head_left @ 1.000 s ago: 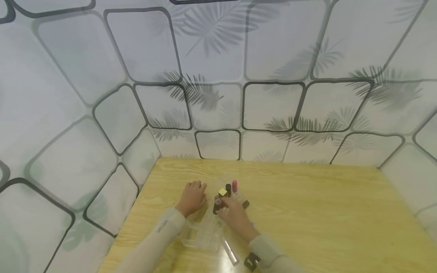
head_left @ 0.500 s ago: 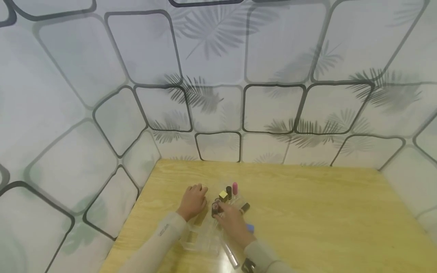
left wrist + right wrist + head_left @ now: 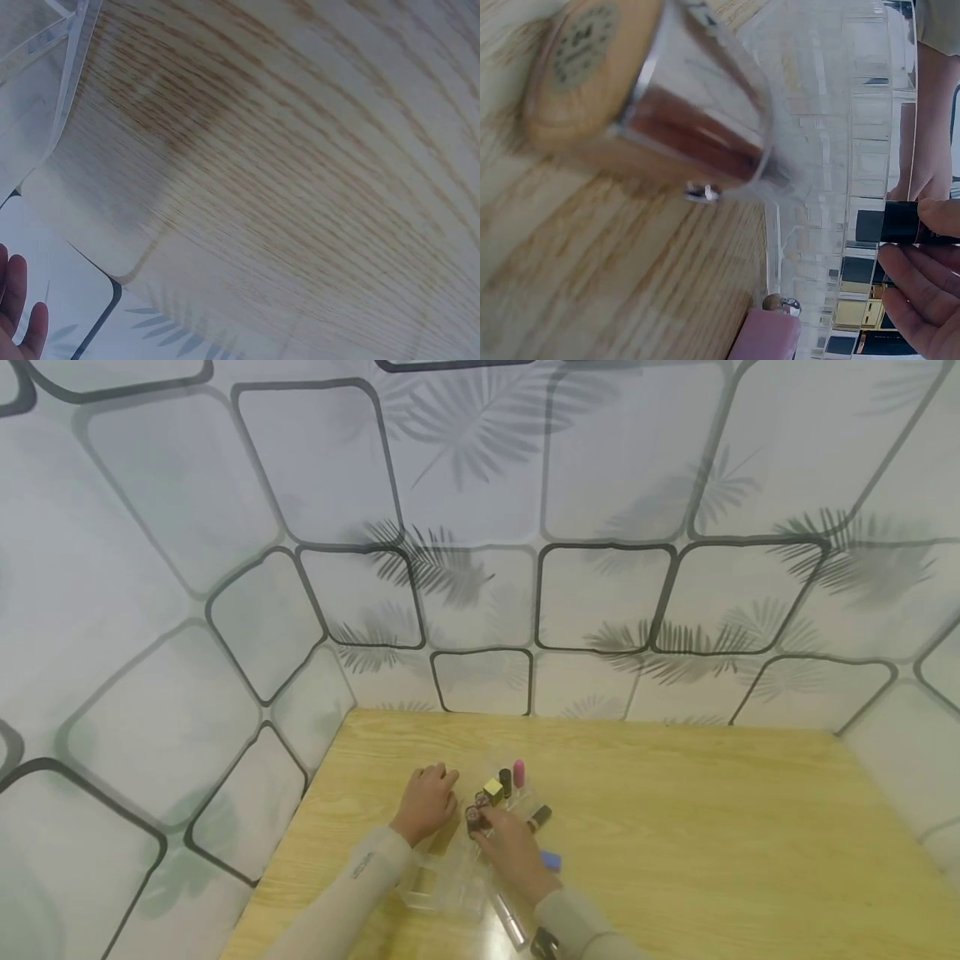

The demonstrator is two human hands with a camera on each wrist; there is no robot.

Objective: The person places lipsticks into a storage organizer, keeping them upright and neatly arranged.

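Observation:
My right hand [image 3: 517,852] pinches a black lipstick tube [image 3: 900,223] between thumb and fingers, at a clear compartmented organizer [image 3: 868,150]. In the head view the lipstick's round patterned end [image 3: 472,817] faces up, beside another dark round-topped one [image 3: 482,798]. Farther along the row stand a yellow-topped tube [image 3: 492,790], a black tube [image 3: 506,781] and a pink item [image 3: 519,773]. My left hand [image 3: 425,806] is at the organizer's left side, fingers loosely extended; whether it touches the organizer is unclear. Its fingers [image 3: 15,292] show at the left wrist view's lower left.
A silver tube [image 3: 510,922] lies near the front of the wooden table [image 3: 712,827]. Right of the organizer are a blue item [image 3: 551,861] and a black-ended item [image 3: 540,816]. In the right wrist view, a pink piece [image 3: 765,335] lies beside the organizer. A patterned wall [image 3: 585,685] borders the table.
The lipstick in my right hand has shifted slightly toward the front left, apart from the neighbouring dark one. The blue item shows more. My left hand has hardly moved.

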